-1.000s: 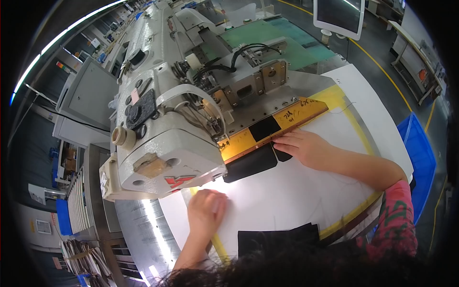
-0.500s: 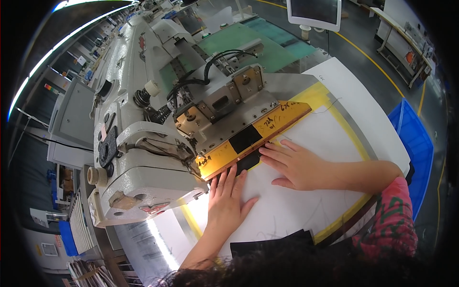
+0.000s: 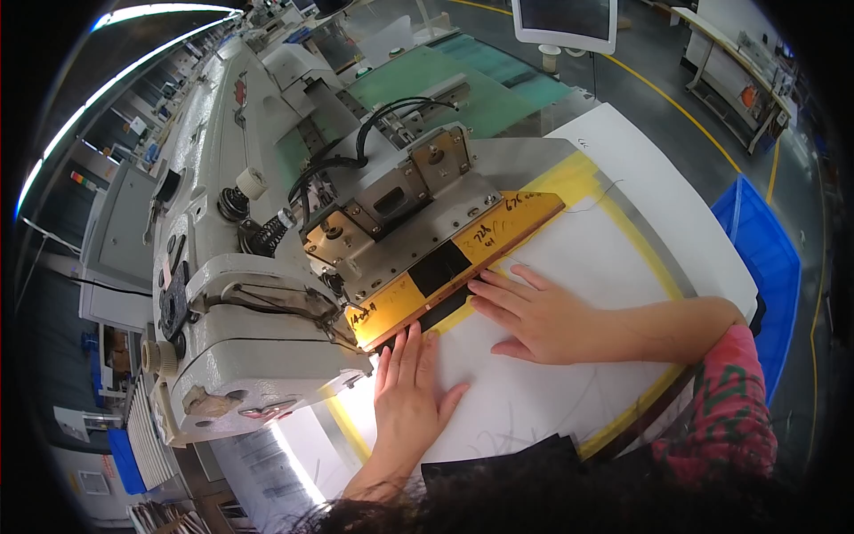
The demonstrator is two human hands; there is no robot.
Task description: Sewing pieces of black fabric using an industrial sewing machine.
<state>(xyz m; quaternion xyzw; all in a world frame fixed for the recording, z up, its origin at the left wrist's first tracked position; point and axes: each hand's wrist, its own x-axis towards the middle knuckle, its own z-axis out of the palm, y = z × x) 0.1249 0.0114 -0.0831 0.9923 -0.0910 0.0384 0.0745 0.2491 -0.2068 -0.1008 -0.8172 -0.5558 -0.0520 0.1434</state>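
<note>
A sewing machine [image 3: 253,356] has a yellow clamp plate [image 3: 485,236] with a black patch. A dark strip [image 3: 445,311] shows along the plate's lower edge. My left hand [image 3: 409,400] lies open, its fingertips at that strip beside the machine head and its thumb out on the white surface [image 3: 534,400]. My right hand [image 3: 543,325] lies open farther right, fingers stretched along the plate's lower edge and thumb on the white surface. Neither hand visibly grips anything. Yellow tape [image 3: 667,387] borders the white surface, and black fabric pieces [image 3: 494,458] lie nearest me.
A green work plate [image 3: 436,76] extends behind the machine, with a monitor [image 3: 565,22] at the back. A blue crate [image 3: 769,258] stands beside the bench at right. A grey cabinet [image 3: 116,222] is at left, and a side table [image 3: 729,67] stands beyond the floor lines.
My left hand has moved forward and spread out at the plate's edge. The black pieces below the plate now show only as a narrow strip. The view has shifted slightly.
</note>
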